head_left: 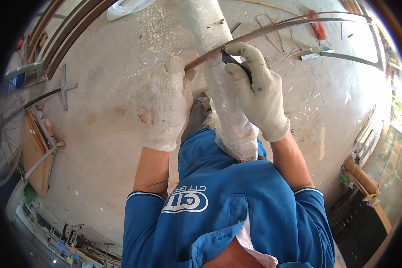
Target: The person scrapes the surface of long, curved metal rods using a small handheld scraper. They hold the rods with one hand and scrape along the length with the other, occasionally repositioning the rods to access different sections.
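Observation:
A long, narrow brown strip (pixel 272 29) runs from my left hand up to the far right. My left hand (pixel 163 102), in a stained knitted glove, is closed around its near end. In its own pale glove, my right hand (pixel 259 89) pinches a thin, dark, bent piece (pixel 230 59) against the strip; it looks like a folded sheet, but its exact kind is unclear. Beneath the strip lies a thick long bundle wrapped in clear plastic (pixel 232 111), reaching from my lap away across the floor. The strip crosses over this bundle.
Brown bars (pixel 78 38) stand at the far left above a grey metal cross-shaped stand (pixel 67 87). Pale flakes scatter over the concrete floor (pixel 107 125). A red object (pixel 317 27) and thin offcuts lie at the far right. A brown roll (pixel 359 175) sits at the right edge.

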